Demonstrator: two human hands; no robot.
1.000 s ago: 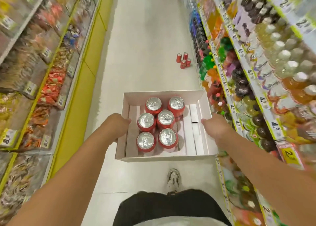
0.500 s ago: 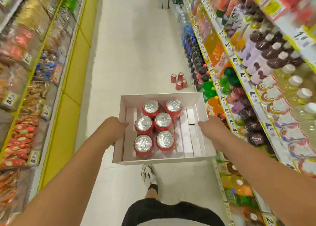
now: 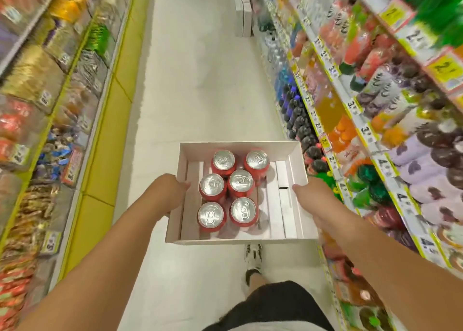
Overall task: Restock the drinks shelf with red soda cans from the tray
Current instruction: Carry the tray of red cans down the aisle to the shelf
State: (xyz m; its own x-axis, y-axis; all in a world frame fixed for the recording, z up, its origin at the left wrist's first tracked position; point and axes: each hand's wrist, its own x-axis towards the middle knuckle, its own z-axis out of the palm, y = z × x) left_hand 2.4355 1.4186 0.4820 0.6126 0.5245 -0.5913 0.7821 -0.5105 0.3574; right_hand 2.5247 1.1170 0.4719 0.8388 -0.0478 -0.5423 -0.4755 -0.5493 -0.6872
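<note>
Floor cans gone; tray (image 3: 298, 170) between hands.

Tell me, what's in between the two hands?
In the head view, the white tray sits between the left hand and the right hand, each gripping a side. Six red soda cans stand inside it.

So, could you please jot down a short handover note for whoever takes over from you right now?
Left hand grips the left wall of the white tray; right hand grips the right wall. The tray is carried level down the aisle.
Six red soda cans stand upright in the tray, grouped towards its left side.
The drinks shelf runs along the right.
Done: nothing shelved from this tray yet.
Left: put all six cans on the shelf.
</note>
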